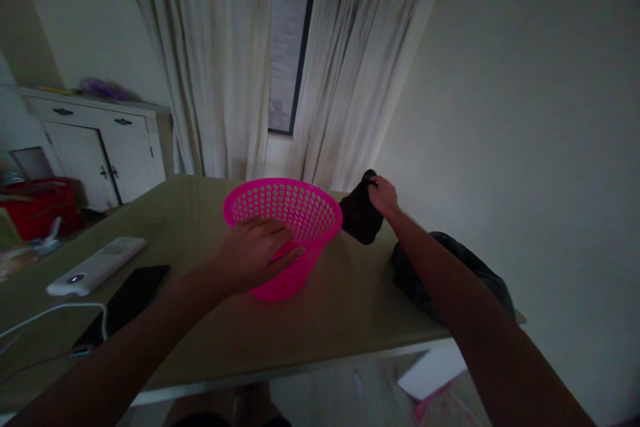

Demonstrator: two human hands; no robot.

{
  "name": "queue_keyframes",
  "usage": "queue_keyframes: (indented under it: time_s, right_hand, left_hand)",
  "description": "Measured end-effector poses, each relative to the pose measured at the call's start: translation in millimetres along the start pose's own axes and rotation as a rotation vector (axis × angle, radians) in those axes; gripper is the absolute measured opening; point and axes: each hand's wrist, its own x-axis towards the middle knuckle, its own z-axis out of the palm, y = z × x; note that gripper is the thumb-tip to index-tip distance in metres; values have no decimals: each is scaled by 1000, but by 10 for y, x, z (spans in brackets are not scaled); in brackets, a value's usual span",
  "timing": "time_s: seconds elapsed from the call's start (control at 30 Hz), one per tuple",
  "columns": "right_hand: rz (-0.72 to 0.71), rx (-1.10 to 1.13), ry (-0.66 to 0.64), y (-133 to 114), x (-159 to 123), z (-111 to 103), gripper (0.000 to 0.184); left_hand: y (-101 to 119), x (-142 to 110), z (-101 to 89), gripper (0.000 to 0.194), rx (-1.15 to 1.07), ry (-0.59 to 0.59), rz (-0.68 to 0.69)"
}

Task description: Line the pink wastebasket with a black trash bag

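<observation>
A pink perforated plastic basket [287,280] stands upright on the table. My left hand [257,250] grips its near rim, with fingers hooked over the edge and the thumb outside. To the right of the basket, my right hand [384,196] is closed on the top of a black soft bundle [361,215]. That bundle hangs close beside the basket's right rim; whether it is a bag or cloth I cannot tell. Beneath my right forearm lies a larger black bag [467,263] on the table.
On the left of the table [345,320] lie a white power bank-like device [97,265], a dark flat phone-like object [131,297] and a white cable [75,305]. A white cabinet [95,147] and curtains [220,67] stand behind. A white wall [540,113] rises at right.
</observation>
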Motion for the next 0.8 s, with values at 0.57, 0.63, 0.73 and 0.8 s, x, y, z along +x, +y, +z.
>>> queue_keyframes:
  time_s: [0.57, 0.63, 0.73, 0.8]
  right_hand:
    - [-942, 313, 404, -1636, 335, -1532, 20]
    - [-1026, 329, 280, -1798, 191, -1238, 24]
    - [-1111, 377, 101, -1956, -38, -871, 26]
    - [-1116, 419, 36, -1975, -165, -715, 24]
  left_hand:
    - [-705, 432, -371, 38, -693, 687, -526]
    - [-892, 538, -337, 41, -750, 623, -568]
    - [-1039, 592, -231, 42, -812, 376, -617]
    - [-1058, 549, -165, 38, -838, 189, -623]
